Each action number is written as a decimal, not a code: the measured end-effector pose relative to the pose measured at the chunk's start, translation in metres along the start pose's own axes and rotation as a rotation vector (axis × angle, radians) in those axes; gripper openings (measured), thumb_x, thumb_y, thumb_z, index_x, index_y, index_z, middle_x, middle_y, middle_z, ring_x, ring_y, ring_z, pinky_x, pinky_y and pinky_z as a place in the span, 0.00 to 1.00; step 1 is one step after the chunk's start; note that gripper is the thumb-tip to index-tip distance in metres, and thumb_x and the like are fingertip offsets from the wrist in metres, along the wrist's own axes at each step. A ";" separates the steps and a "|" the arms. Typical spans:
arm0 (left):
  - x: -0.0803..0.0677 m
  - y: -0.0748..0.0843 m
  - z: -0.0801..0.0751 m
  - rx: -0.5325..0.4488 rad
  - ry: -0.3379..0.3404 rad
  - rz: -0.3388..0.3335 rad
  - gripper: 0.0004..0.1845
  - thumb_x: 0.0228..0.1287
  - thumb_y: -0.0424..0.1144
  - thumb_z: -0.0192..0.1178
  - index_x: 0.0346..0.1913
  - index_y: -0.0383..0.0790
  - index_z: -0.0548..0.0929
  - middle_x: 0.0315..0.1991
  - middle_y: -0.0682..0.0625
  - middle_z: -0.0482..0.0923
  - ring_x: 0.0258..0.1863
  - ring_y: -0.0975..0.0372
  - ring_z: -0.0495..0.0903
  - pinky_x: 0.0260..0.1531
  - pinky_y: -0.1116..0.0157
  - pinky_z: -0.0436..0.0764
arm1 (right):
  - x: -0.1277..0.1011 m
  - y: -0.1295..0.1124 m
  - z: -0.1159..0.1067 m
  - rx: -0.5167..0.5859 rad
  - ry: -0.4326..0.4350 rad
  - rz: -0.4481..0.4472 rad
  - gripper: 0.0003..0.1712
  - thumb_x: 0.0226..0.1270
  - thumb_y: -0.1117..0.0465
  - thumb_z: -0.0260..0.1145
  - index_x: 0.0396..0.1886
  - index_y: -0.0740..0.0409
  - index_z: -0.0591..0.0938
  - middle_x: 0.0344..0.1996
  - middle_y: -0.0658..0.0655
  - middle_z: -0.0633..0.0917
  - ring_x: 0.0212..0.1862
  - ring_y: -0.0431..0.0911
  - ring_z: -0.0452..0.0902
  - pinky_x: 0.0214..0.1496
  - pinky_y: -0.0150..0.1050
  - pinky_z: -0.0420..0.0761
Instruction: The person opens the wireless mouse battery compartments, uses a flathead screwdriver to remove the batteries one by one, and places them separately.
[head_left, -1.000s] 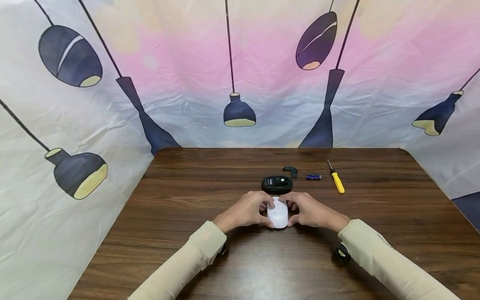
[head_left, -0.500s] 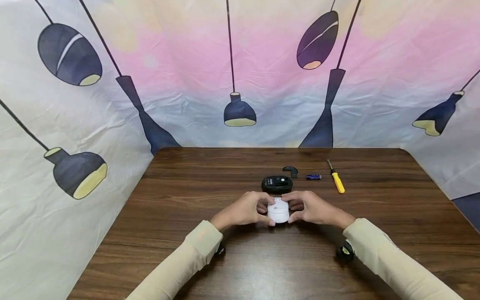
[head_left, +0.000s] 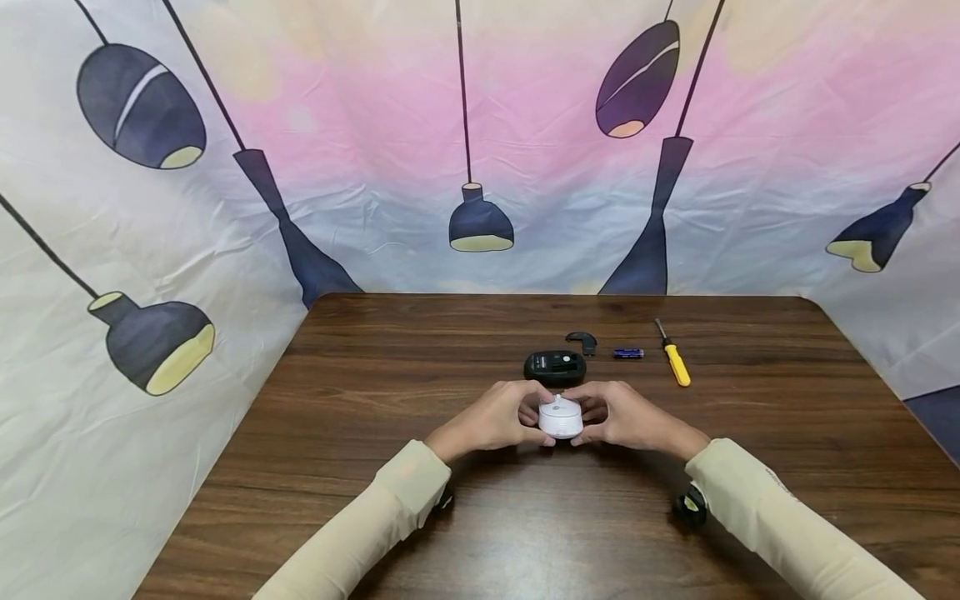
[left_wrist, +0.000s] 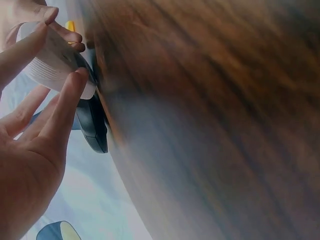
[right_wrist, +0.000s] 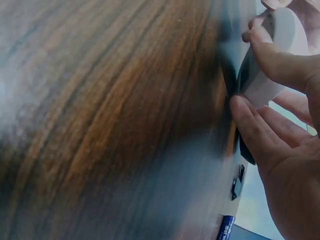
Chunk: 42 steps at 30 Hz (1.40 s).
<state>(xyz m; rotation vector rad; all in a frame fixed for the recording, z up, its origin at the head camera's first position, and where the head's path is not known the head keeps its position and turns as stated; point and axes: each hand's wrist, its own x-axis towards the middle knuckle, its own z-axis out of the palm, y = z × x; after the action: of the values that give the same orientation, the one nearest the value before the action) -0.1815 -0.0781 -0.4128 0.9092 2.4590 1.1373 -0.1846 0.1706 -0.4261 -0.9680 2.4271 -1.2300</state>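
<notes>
Grip: left hand (head_left: 491, 419) and right hand (head_left: 618, 417) pinched white mouse (head_left: 560, 417), tilted above table (head_left: 375, 375).
Risk: could have slipped; thin fingertip hold only.
Behind: black mouse (head_left: 554, 366), just beyond, might have been knocked.
Farther: clip (head_left: 581, 341), battery (head_left: 627, 353), screwdriver (head_left: 675, 360), well apart.

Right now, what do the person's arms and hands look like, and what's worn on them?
Both arms wear long, snug cream sleeves: left sleeve, right sleeve. The left hand and right hand are bare, with no gloves or rings visible. A small black device sits under the right wrist; another peeks out under the left.
</notes>
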 end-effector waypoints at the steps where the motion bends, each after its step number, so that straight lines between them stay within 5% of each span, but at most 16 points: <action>1: 0.000 0.000 0.000 -0.003 0.000 -0.003 0.28 0.54 0.36 0.79 0.58 0.35 0.80 0.54 0.42 0.82 0.42 0.61 0.86 0.41 0.75 0.86 | 0.000 0.000 0.000 -0.008 0.003 0.000 0.37 0.56 0.65 0.81 0.64 0.70 0.77 0.56 0.65 0.82 0.51 0.52 0.84 0.50 0.36 0.88; 14: 0.001 0.002 0.002 0.014 0.062 0.057 0.21 0.58 0.28 0.74 0.55 0.34 0.81 0.54 0.41 0.81 0.43 0.59 0.87 0.40 0.76 0.85 | -0.001 0.000 0.002 -0.058 0.055 -0.057 0.31 0.59 0.61 0.79 0.61 0.63 0.81 0.50 0.57 0.85 0.47 0.44 0.85 0.47 0.35 0.88; 30: 0.001 0.004 0.001 0.039 0.173 0.069 0.18 0.69 0.38 0.68 0.60 0.41 0.84 0.51 0.49 0.86 0.46 0.64 0.85 0.44 0.73 0.85 | -0.002 -0.010 -0.001 -0.143 0.170 -0.101 0.21 0.68 0.61 0.72 0.59 0.58 0.84 0.50 0.53 0.86 0.47 0.43 0.84 0.46 0.38 0.88; 42: 0.001 0.009 0.005 0.020 0.194 0.017 0.18 0.75 0.46 0.61 0.61 0.43 0.82 0.50 0.51 0.86 0.46 0.66 0.85 0.46 0.70 0.85 | -0.003 -0.012 0.001 -0.112 0.233 -0.108 0.24 0.69 0.67 0.70 0.63 0.65 0.80 0.50 0.58 0.87 0.47 0.46 0.85 0.44 0.39 0.89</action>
<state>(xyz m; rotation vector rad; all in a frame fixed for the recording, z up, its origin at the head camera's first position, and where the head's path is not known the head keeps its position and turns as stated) -0.1766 -0.0704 -0.4093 0.8639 2.6244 1.2629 -0.1770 0.1669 -0.4171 -1.0516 2.6797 -1.3220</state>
